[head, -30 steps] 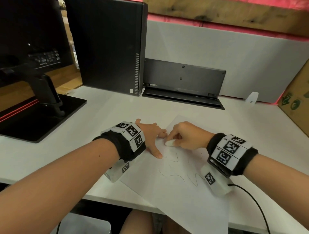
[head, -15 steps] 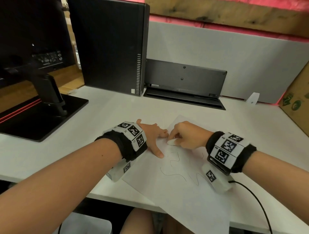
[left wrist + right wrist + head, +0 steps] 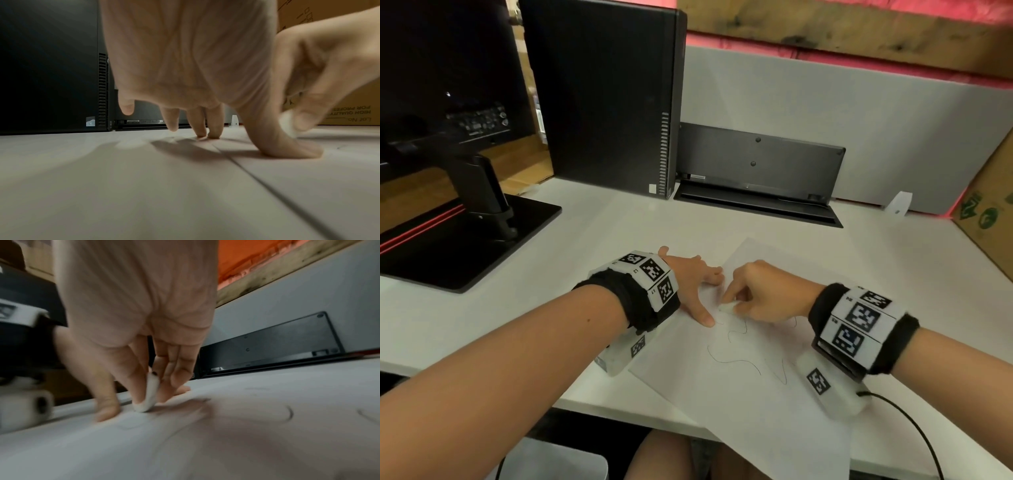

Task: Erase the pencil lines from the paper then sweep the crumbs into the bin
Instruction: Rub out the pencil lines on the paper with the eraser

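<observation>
Pinched between thumb and fingertips of the right hand point(image 3: 763, 291), a small white eraser point(image 3: 726, 307) has its lower end pressed to the paper point(image 3: 722, 394), at the far end of the wavy pencil lines point(image 3: 736, 359). In the right wrist view the eraser point(image 3: 149, 395) stands nearly upright, with a dark smudge at its top end, and the hand point(image 3: 133, 305) is blurred. The left hand point(image 3: 690, 284) lies spread and loose, holding nothing: its thumb point(image 3: 287, 146) presses flat on the paper's left edge, two fingertips point(image 3: 207, 129) touch down farther off, and the rest hover above the desk point(image 3: 551, 260). The paper lies askew on the near part of the white desk, one corner hanging over the near edge.

On the cardboard box point(image 3: 989, 212) at the far right, the left wrist view shows upside-down print reading "HIGH QUALITY", "FOR PROFES…" and "Lot No."; the head view shows green symbols on it. The label on the black computer tower point(image 3: 602, 96) is too small to read. A grey bin point(image 3: 551, 462) shows under the desk at the near left.

Compared with half a second ago, the eraser has come slightly nearer, toward the top of the squiggle, while the left hand has kept its place. The lines look no fainter.
</observation>
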A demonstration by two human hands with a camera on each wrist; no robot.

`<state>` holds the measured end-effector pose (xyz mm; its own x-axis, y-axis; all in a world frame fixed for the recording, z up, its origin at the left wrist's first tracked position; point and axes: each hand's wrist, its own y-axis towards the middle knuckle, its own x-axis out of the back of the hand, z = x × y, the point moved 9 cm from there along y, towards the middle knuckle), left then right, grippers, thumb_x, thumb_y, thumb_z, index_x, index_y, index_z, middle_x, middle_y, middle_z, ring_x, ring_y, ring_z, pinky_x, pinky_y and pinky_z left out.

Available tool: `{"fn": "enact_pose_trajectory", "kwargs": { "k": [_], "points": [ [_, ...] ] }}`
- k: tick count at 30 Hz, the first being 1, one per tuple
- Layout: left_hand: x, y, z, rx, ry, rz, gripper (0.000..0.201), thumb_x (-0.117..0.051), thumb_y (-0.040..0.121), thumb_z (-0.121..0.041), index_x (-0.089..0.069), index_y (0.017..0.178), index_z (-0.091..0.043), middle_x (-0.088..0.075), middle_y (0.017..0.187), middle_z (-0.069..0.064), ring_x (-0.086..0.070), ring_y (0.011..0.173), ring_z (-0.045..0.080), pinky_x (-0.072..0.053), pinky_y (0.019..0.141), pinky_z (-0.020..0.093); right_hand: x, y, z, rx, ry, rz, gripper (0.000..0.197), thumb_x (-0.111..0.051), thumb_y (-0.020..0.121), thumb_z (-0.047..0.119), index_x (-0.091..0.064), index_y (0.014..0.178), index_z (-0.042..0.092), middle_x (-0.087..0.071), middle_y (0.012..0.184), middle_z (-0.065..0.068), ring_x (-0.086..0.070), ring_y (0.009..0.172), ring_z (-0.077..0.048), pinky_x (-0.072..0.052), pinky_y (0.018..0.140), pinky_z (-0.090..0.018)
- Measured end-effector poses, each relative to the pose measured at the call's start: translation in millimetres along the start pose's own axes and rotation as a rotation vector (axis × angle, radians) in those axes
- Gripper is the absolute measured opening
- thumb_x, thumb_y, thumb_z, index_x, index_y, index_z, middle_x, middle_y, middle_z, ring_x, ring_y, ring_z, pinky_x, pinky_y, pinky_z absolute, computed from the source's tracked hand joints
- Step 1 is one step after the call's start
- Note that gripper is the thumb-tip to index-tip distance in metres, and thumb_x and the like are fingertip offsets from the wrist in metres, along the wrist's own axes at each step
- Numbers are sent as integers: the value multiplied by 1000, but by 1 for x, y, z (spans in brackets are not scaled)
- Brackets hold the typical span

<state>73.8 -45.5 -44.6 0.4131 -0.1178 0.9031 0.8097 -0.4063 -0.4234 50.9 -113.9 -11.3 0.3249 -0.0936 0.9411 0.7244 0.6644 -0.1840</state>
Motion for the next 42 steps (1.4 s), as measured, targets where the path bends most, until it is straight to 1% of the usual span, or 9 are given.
{"fn": "enact_pose_trajectory", "kwargs": {
  "k": [2,5,8,12,24,28,33,36,42],
  "points": [
    [-1,0,2,10,-6,8,90,-62,77,-61,-15,150,-35,-7,156,-21,-7,145,12,1,110,57,-7,-7,7,23,33,35,30,-57,81,4,-72,104,15,-60,76,2,-52,68,-8,-42,64,-13],
    [-4,0,2,5,-10,23,91,-61,78,-62,-11,150,-38,-4,156,-23,-4,145,11,0,110,57,3,2,-3,-17,29,-21,20,-60,85,11,-74,99,14,-58,70,16,-51,63,0,-41,62,-7],
    [-3,-1,0,-4,-1,23,88,-60,79,-61,-13,150,-38,-8,156,-22,-8,145,12,-3,110,57,12,12,-13,-58,0,-54,19,-61,87,17,-74,100,12,-66,81,5,-52,71,-6,-43,70,-16],
    [-3,1,3,7,2,31,90,-61,78,-62,-11,149,-40,-2,156,-23,-2,145,10,1,111,57,-2,-4,2,-3,-5,28,30,-54,81,2,-71,105,10,-54,73,9,-49,68,-5,-41,64,-10],
    [-5,6,2,-5,82,33,90,-60,77,-64,-13,150,-38,-1,157,-19,5,146,13,4,107,62,-6,-5,14,63,8,37,31,-56,80,2,-73,103,16,-46,60,14,-46,58,-6,-37,58,-10],
    [-4,3,-1,-12,100,47,87,-60,79,-62,-13,149,-41,0,158,-18,6,146,16,3,107,63,4,2,8,35,-15,-43,20,-59,87,15,-73,102,15,-43,63,24,-43,60,2,-32,58,-5],
    [-4,4,-2,-6,118,49,87,-58,79,-63,-13,149,-41,0,157,-18,7,146,17,3,106,65,4,2,7,38,-38,-41,25,-54,83,3,-73,97,9,-42,59,18,-41,57,-3,-32,57,-9],
    [-5,7,1,7,129,54,91,-58,78,-65,-9,150,-37,1,157,-19,9,146,15,5,107,64,-6,-7,19,94,-36,28,26,-50,76,-5,-72,89,4,-40,58,5,-36,55,-10,-36,57,-21],
    [-5,5,-2,-10,123,68,89,-59,79,-63,-9,149,-42,1,157,-20,8,146,17,3,106,66,11,8,0,6,-25,-65,21,-58,89,16,-73,102,13,-42,59,22,-42,57,-1,-35,65,-16]
  ]
}}
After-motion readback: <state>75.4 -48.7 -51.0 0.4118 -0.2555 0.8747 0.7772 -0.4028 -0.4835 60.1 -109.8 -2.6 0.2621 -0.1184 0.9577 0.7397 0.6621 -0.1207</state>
